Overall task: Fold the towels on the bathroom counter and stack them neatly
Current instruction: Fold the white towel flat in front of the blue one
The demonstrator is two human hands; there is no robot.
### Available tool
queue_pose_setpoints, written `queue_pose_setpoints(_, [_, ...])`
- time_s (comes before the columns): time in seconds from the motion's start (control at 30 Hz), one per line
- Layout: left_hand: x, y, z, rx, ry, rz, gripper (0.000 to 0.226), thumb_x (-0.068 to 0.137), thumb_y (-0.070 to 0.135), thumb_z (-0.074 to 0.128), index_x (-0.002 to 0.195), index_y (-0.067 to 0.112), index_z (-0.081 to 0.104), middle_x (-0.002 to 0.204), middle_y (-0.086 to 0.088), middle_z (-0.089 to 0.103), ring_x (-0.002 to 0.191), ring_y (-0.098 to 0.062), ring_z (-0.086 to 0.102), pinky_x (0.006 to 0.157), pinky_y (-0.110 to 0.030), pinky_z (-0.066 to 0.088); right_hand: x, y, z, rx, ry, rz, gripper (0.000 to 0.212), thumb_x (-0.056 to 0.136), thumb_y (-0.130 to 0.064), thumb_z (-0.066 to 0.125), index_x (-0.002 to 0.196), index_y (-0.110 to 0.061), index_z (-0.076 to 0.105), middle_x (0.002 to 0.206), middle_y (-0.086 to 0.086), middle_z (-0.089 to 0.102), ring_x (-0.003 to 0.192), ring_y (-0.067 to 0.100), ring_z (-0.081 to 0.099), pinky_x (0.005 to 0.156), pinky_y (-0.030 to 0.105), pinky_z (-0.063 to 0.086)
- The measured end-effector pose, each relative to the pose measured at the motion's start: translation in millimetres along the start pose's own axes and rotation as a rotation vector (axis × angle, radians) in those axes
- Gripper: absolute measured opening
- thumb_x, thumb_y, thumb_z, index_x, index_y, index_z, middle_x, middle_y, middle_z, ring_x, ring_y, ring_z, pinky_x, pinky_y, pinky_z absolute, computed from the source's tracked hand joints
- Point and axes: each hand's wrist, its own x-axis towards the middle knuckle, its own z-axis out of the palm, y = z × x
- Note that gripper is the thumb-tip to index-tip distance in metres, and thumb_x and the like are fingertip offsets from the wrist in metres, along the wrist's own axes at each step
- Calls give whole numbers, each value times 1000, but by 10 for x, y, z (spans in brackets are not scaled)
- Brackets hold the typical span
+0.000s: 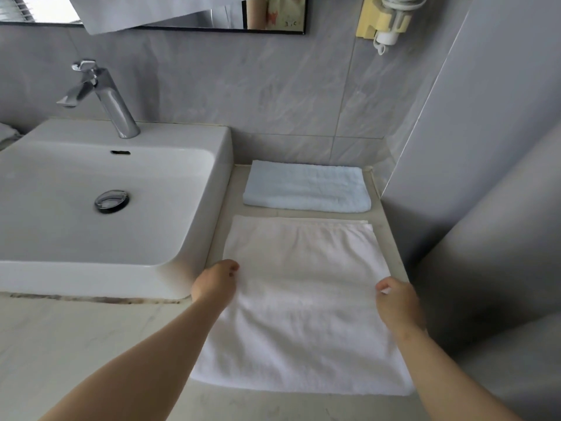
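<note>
You had the white towel [300, 299] spread flat on the table [91, 344] beside the sink [223, 159]. Your left hand [217, 284] and right hand [397, 302] each pinched a side edge, probably to fold it evenly. The folded blue towel [306, 189] lay behind, likely as the stack's base.

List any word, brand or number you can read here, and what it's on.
No text can be read.
Mirror: dark marks on the reflected shirt, too blurred to read.
Faucet, folded towel, spread towel, wall dryer: no lettering shows.
</note>
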Motion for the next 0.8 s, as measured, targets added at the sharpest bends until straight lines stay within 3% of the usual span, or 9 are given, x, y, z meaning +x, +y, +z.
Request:
queue_pose_setpoints(0.07, [-30,43,60,35,32,24,33,97,21,37,126,24,51,141,-1,44,110,-29,56,81,-31,43,-71,-75,-8,-344,74,-121,33,90,-17,48,121,-25,54,140,6,38,119,30,41,97,35,35])
queue_pose_setpoints(0.1, [-40,62,86,49,47,45,33,98,23,36,128,21,47,146,-2,36,111,-31,55,81,-32,42,-112,-120,13,-397,97,-223,39,91,-23,48,130,-27,48,148,3,30,126,28,35,100,35,30])
queue_pose_setpoints(0.2, [-57,86,155,164,20,79,44,99,29,34,141,19,28,157,0,14,128,-29,39,97,-36,38,-217,-210,187,-415,-143,-439,50,98,-43,34,146,-34,24,158,-5,10,144,22,13,112,37,17])
queue_pose_setpoints(0.3, [-77,87,164,253,-3,-8,53,99,32,32,147,17,17,159,2,1,139,-27,21,110,-38,27,-230,-157,334,-479,-319,-412,56,99,-51,21,149,-39,0,159,-6,-13,146,19,-11,118,39,0])
queue_pose_setpoints(0.37, [-109,138,178,316,18,13,58,100,33,28,151,16,5,158,-2,-13,145,-28,3,116,-40,12,-198,-159,337,-489,-298,-407,57,99,-52,18,149,-37,-4,158,-5,-16,146,21,-14,118,40,-2])
queue_pose_setpoints(0.47, [-223,311,335,406,-19,337,62,94,53,1,147,26,-17,153,-2,-27,139,-26,-28,114,-44,-12,-204,-246,355,-495,-269,-475,66,89,-66,3,149,-38,-7,157,-6,-18,145,20,-18,117,41,-5])
queue_pose_setpoints(0.53, [-281,361,476,423,-140,458,67,82,64,-11,143,37,-20,155,2,-24,139,-24,-29,114,-47,-15,-271,-283,429,-496,-331,-551,92,63,-80,-24,146,-43,-10,157,-9,-20,144,19,-21,116,41,-9])
queue_pose_setpoints(0.6, [-253,329,566,444,-223,439,69,82,72,-8,143,43,-18,156,6,-22,141,-23,-26,115,-49,-13,-270,-249,493,-522,-344,-562,109,43,-77,-40,144,-45,-15,156,-9,-22,143,19,-22,115,42,-11])
queue_pose_setpoints(0.8, [-96,423,519,477,-251,379,63,92,64,8,145,41,-17,155,5,-25,141,-23,-26,115,-53,-11,-96,-331,492,-518,-368,-545,106,47,-82,-32,145,-42,-18,155,-9,-25,143,18,-24,115,43,-12])
